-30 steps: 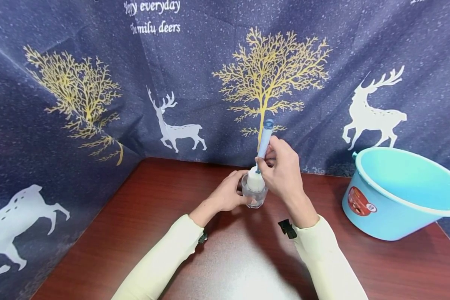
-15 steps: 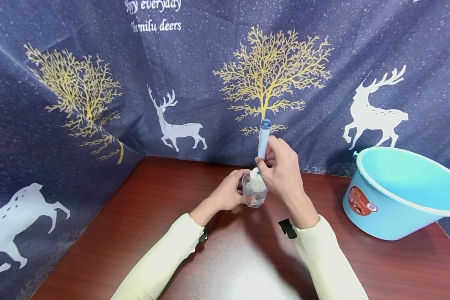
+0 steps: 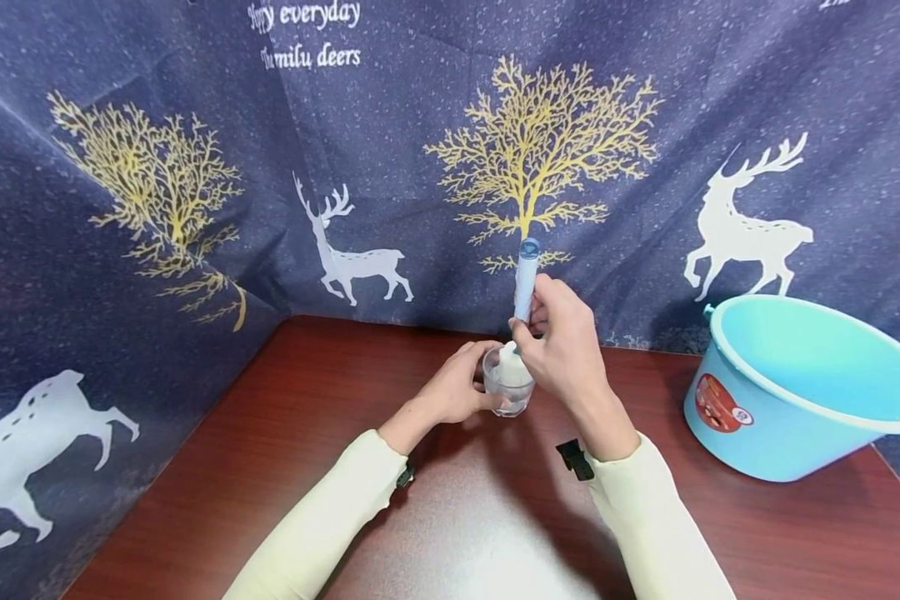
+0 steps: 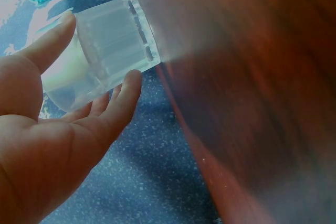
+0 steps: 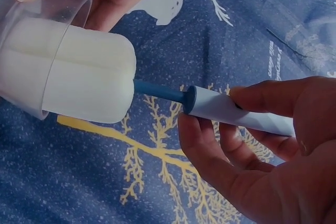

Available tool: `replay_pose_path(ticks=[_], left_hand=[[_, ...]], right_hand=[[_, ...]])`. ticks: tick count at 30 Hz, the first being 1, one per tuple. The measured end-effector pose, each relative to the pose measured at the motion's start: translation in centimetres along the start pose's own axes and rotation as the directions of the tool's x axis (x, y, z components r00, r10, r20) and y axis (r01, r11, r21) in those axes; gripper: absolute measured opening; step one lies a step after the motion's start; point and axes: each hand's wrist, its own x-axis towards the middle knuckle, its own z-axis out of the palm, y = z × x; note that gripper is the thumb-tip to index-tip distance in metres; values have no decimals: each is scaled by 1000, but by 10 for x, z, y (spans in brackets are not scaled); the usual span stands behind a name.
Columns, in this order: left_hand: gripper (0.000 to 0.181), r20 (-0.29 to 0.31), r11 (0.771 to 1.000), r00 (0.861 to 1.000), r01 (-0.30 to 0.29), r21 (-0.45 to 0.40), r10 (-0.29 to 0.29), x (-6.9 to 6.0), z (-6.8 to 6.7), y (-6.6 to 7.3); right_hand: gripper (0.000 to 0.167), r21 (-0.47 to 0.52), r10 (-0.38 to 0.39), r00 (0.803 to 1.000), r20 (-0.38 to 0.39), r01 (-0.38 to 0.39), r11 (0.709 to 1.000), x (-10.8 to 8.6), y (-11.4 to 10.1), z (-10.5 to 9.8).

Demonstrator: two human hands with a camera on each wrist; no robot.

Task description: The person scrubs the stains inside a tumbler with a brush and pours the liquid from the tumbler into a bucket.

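My left hand point(image 3: 456, 390) grips a clear cup point(image 3: 512, 398) standing on the table; in the left wrist view the thumb and fingers of that hand point(image 4: 79, 114) lie around the cup point(image 4: 113, 40). A pale blue handle point(image 3: 526, 287) is pinched near its lower end by my right hand point(image 3: 566, 342). From the handle point(image 5: 220, 103), a thin dark blue rod point(image 5: 160, 91) runs into a white sponge head point(image 5: 89, 72), which sits partly inside the cup point(image 5: 79, 4). Thumb and fingers of my right hand point(image 5: 273, 145) close around the handle. The sponge's inner end is not clearly seen.
A large light blue bucket point(image 3: 787, 417) stands at the right of the dark red table point(image 3: 285, 433). Behind the table hangs a dark blue cloth point(image 3: 435, 100) printed with deer and golden trees.
The handle has tipped from leaning right to nearly upright, its top shifting slightly left. The sponge head has changed its tilt within the cup. The left hand keeps its place.
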Motion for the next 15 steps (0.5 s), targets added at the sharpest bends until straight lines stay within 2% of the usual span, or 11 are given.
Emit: replay_pose_path(ticks=[15], left_hand=[[84, 2, 1000, 1000, 0, -15, 0, 1, 0, -1]], right_hand=[[23, 9, 14, 1000, 21, -15, 1000, 0, -1, 0]])
